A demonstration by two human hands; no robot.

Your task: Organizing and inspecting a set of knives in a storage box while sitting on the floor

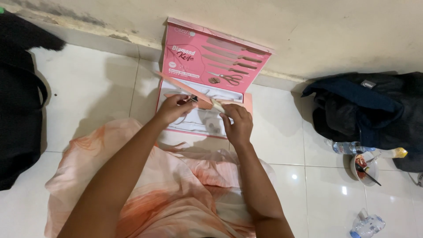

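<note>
Now both hands' fingers pinching a pink knife (187, 87), left hand (174, 107), right hand (238, 123), above pink box (216, 66).

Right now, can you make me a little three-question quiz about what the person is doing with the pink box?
1. True or false: the pink box is shut.
2. What do both hands hold? A) a spoon B) a pink knife C) a bottle
3. Fill in: the box leans its lid against the ____.

Key:
1. False. The lid stands open, and its white tray shows.
2. B. The left hand pinches the blade side of the pink knife and the right hand grips its pale handle end, over the box.
3. Wall. The box sits on the white tiled floor, in front of the person's lap.
</note>
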